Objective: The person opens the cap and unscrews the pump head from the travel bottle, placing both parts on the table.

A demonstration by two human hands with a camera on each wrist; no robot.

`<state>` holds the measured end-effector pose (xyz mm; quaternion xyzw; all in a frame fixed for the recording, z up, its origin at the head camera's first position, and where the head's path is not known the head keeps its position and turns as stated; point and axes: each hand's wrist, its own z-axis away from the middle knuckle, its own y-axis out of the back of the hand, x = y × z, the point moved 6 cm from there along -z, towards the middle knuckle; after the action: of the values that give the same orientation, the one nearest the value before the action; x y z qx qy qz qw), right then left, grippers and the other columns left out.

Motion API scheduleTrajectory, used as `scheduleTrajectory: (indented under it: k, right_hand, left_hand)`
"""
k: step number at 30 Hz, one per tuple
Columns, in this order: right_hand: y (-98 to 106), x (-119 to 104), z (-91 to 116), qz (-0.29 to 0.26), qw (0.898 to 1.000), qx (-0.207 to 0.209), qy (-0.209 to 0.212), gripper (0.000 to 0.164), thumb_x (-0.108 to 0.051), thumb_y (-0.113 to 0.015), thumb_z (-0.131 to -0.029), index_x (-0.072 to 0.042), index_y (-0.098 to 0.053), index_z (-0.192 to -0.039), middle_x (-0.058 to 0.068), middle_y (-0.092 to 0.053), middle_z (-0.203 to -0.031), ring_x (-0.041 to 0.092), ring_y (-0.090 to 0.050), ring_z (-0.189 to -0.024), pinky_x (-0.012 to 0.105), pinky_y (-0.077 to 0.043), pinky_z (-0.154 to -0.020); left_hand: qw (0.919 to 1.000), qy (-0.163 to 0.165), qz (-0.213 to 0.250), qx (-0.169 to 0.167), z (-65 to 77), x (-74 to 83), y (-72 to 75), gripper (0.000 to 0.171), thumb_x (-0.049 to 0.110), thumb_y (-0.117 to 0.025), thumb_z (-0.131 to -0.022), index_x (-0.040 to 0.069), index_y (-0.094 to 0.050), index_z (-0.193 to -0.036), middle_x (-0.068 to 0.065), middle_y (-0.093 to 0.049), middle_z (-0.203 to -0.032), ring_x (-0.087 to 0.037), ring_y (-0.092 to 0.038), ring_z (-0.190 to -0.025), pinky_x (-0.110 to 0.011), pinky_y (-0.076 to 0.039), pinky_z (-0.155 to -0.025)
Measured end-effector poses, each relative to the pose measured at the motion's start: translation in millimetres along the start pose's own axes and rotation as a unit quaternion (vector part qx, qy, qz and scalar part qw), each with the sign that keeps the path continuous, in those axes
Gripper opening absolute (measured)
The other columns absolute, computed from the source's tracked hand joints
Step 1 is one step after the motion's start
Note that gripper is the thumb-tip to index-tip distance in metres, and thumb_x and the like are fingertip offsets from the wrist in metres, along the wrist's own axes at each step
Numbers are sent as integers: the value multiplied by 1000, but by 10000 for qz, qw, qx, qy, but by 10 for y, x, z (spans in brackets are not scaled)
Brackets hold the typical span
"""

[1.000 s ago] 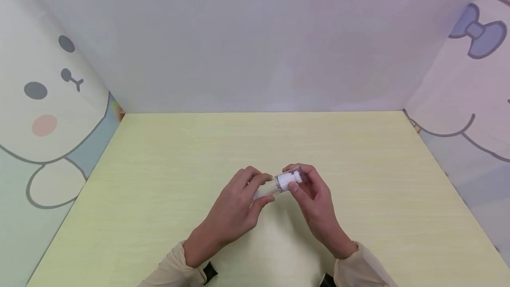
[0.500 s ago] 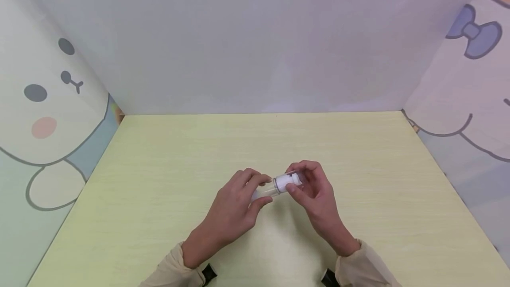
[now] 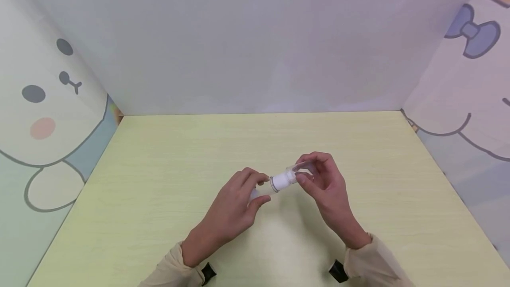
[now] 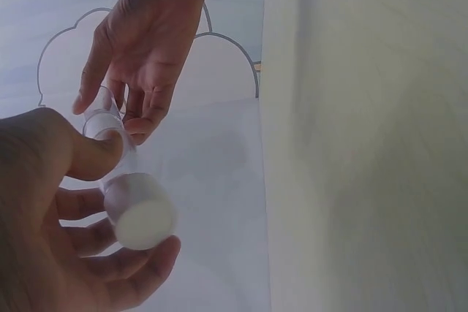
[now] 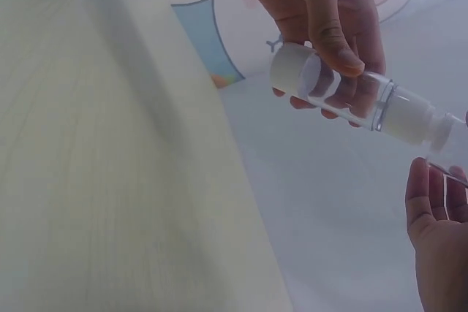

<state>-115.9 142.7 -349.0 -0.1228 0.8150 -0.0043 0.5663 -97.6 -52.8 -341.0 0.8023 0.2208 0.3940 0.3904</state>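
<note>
My left hand (image 3: 233,207) holds a clear bottle with a white neck piece (image 3: 282,180), gripping it round its clear body. In the right wrist view, the white base (image 5: 289,69) of the bottle (image 5: 382,111) sticks out past the left hand's fingers. My right hand (image 3: 330,194) pinches a clear cap (image 3: 301,165) between thumb and fingers at the bottle's white nozzle end. The cap still overlaps that end and tilts a little against it. The bottle lies slanted above the table, its neck pointing right. In the left wrist view, its round white base (image 4: 146,223) faces the camera.
A pale wood-grain table (image 3: 179,154) spreads below both hands. Behind it rises a plain grey-white wall (image 3: 255,43), and cartoon-printed panels (image 3: 48,110) stand at the sides. Black straps (image 3: 338,271) show at the beige sleeves (image 3: 378,260).
The right hand has moved right and slightly up, drawing the clear cap outward so more of the white neck shows. The left hand has stayed nearly still with the bottle.
</note>
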Motion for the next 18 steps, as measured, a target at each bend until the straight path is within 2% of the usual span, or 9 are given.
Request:
scheduleTrajectory:
  k: [10,18]
  right_hand:
    - [168,-54,-62,195,9992,297,-163,43,12,-62,-88,8,-41,-125,8,-56,-119,18,-61,-108,24,-57,-89]
    - [355,-25,-153,617,9965,504,-269,43,10,-69,-85,6,-49,-122,10,-59,-114,23,-61,-103,26,-58,-85]
  left_hand:
    - [10000,49,58,16,1,-20,-19,34,26,-75,-88,17,-62,-118,6,-60,-109,-8,-53,-94,-21,-49,-74]
    - [10000,2,79,48,1,-14,-3,33,24,-75,-88,16,-62,-117,5,-61,-108,-9,-53,-92,-21,-49,-73]
